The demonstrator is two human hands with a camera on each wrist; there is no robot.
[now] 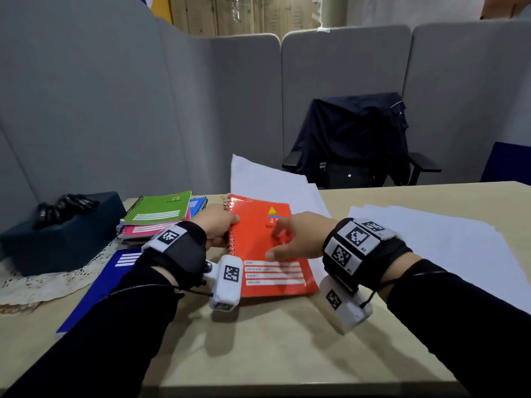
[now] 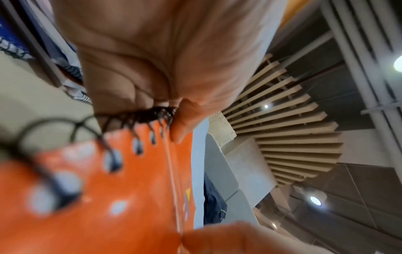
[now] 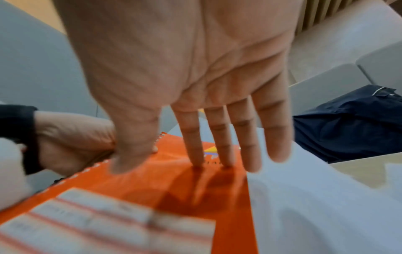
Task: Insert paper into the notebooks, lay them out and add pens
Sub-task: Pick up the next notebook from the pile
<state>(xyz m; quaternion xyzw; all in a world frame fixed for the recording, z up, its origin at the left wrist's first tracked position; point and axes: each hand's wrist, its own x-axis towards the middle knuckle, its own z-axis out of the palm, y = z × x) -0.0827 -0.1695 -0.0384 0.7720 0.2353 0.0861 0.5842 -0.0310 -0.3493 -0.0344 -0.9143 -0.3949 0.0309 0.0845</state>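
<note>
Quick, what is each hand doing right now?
Left hand: fingers curled round the spiral edge of the orange notebook, holding it.
Right hand: open, straight fingers touching the notebook's cover, holding nothing.

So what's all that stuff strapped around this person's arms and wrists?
Both arms are in long black sleeves. Each wrist wears a black strap carrying white blocks printed with black-and-white square code markers. Below the left hand and the right hand hangs a white boxy camera unit, also marked, joined by thin black cables. The hands themselves are bare.
</note>
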